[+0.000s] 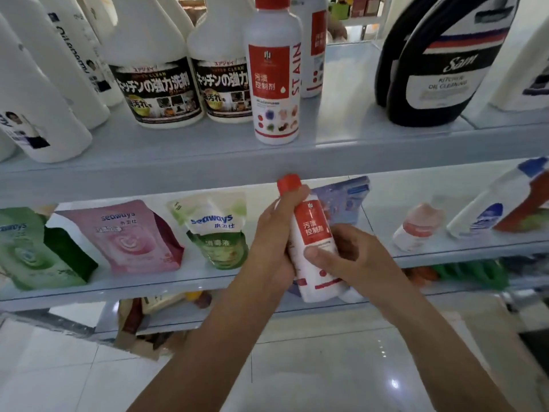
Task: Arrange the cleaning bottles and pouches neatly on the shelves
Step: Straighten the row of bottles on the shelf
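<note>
Pale blue shelving above a glossy white tiled floor; one bottle in both grips.
Left grip and right grip both curl round the smooth, white, red-capped cylindrical bottle. Directly above them a matching bottle stands upright; to their left sit soft, glossy pouches.

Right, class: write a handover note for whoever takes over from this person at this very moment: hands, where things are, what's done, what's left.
Left hand: grips the held stain bottle just below its red cap.
Right hand: holds its lower half.
Done: the matching stain bottle stands upright at the front of the upper shelf; the pouches stand on the middle shelf.
Left: probably stand the held bottle beside its match. The small bottle and the blue-capped bottle appear to lie on their sides at the right.
</note>
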`<state>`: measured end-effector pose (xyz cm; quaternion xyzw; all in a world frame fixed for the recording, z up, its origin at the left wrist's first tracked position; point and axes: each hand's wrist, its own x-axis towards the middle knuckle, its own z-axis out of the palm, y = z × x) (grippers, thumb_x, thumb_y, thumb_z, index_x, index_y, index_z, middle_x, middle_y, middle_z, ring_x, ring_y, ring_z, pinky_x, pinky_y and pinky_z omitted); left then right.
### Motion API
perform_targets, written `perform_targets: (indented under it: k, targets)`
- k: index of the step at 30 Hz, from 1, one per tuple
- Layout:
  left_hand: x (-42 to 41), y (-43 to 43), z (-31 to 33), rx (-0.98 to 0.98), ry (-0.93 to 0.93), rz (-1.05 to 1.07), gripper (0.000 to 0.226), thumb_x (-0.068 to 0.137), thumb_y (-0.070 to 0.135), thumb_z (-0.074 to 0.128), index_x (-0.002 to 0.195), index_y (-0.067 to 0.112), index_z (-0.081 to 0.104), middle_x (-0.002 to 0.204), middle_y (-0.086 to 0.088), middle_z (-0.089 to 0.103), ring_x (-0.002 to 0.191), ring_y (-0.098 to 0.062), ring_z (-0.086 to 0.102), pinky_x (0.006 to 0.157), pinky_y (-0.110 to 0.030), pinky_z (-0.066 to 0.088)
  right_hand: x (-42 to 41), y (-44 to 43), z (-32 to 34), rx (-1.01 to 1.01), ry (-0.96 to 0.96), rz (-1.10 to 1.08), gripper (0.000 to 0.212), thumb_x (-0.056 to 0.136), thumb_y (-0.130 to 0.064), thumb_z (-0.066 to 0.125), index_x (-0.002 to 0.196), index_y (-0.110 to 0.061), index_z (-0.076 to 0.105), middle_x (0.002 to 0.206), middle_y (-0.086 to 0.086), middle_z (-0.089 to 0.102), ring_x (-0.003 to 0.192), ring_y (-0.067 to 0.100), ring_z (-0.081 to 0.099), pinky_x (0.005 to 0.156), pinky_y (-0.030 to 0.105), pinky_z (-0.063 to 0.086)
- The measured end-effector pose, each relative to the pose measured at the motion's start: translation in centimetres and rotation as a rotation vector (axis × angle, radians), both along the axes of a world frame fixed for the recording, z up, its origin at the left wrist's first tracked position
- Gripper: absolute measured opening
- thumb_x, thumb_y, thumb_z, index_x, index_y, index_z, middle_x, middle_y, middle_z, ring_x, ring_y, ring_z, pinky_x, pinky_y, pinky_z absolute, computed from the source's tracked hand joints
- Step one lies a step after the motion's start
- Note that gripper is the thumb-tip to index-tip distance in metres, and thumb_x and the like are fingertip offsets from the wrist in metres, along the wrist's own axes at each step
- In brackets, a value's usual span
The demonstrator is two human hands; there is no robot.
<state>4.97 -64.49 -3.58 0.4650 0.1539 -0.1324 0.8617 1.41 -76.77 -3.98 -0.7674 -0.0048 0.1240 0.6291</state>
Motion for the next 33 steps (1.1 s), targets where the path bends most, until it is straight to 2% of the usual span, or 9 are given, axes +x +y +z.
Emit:
perform_targets:
  k: [5,8,12,14,17,22,26,27,33]
  targets:
    - [0.5,0.4,-2.2,-0.051,0.11,-0.025,0.023,0.08,0.022,0.07,0.095,0.006,0.065,0.077,-0.012,0.069,0.065,-0.022,0.065,0.073,-0.036,0.056,-1.1,1.5,-3.2,-0.014,0.139,-0.005,0.044,0.068,-0.027,0.081,0.095,-0.033,0.046,0.081,-0.013,0.065,0.064,-0.003,0.065,0.051,0.023,0.055]
    - [0.4,1.2,-2.9,-0.156,0.045,-0.126,0.01,0.079,0.011,0.068,0.086,0.007,0.063,0.078,-0.01,0.069,0.071,-0.022,0.065,0.086,-0.038,0.052,-1.4,1.7,-3.7,0.25,0.324,0.036,0.048,0.062,-0.021,0.082,0.1,-0.027,0.054,0.074,-0.007,0.072,0.063,0.011,0.068,0.047,0.03,0.054]
    - [0.9,2.1,-4.2,-0.213,-0.074,-0.245,0.009,0.075,0.012,0.064,0.082,0.006,0.066,0.082,-0.01,0.067,0.076,-0.022,0.063,0.081,-0.034,0.05,-1.4,1.2,-4.6,0.517,0.39,0.144,0.053,0.061,-0.022,0.079,0.109,-0.013,0.057,0.083,0.014,0.069,0.064,0.023,0.065,0.044,0.028,0.048]
    - [1.3,2.4,-4.8,-0.362,-0.061,-0.256,0.011,0.072,0.014,0.071,0.076,0.006,0.066,0.078,-0.01,0.066,0.077,-0.022,0.062,0.078,-0.033,0.054,-1.5,1.3,-5.3,0.797,0.561,0.245,0.067,0.059,-0.028,0.083,0.112,-0.004,0.052,0.083,0.021,0.064,0.062,0.028,0.062,0.047,0.029,0.048]
    - [1.4,2.4,-5.5,-0.485,-0.062,-0.221,0.013,0.073,0.016,0.073,0.071,0.006,0.066,0.072,-0.007,0.066,0.073,-0.019,0.065,0.081,-0.032,0.056,-1.8,2.4,-6.9,1.298,0.72,0.44,0.064,0.084,-0.033,0.067,0.127,-0.001,0.031,0.093,0.023,0.059,0.077,0.03,0.06,0.065,0.03,0.051]
    - [1.9,3.2,-4.8,-0.311,0.037,-0.081,0.023,0.079,0.014,0.057,0.058,0.008,0.064,0.061,-0.005,0.063,0.059,-0.016,0.063,0.071,-0.029,0.056,-0.9,1.8,-7.5,1.079,0.682,0.414,0.063,0.08,-0.044,0.069,0.123,-0.001,0.053,0.103,0.023,0.063,0.08,0.031,0.065,0.076,0.041,0.056]
    - [2.2,3.6,-4.7,0.063,-0.047,0.019,0.026,0.078,0.006,0.062,0.054,0.011,0.066,0.062,-0.009,0.064,0.061,-0.023,0.057,0.071,-0.031,0.049,-0.4,1.9,-8.0,-0.008,0.155,0.109,0.056,0.059,-0.041,0.086,0.105,-0.033,0.054,0.104,-0.001,0.066,0.082,0.014,0.066,0.071,0.038,0.059]
    - [2.1,3.5,-4.7,0.106,-0.056,0.023,0.027,0.078,0.005,0.062,0.053,0.012,0.066,0.062,-0.009,0.065,0.062,-0.023,0.056,0.07,-0.031,0.048,-0.5,2.2,-8.2,-0.134,0.062,0.105,0.057,0.057,-0.043,0.086,0.103,-0.035,0.053,0.098,-0.007,0.065,0.08,0.013,0.065,0.069,0.038,0.059]
    - [2.0,4.1,-4.4,-0.096,-0.128,-0.113,0.019,0.082,0.006,0.058,0.064,0.005,0.064,0.065,-0.01,0.066,0.063,-0.022,0.063,0.081,-0.034,0.049,-0.5,1.4,-7.2,0.324,0.228,0.188,0.052,0.058,-0.026,0.08,0.104,-0.015,0.061,0.081,0.009,0.069,0.053,0.022,0.062,0.055,0.038,0.058]
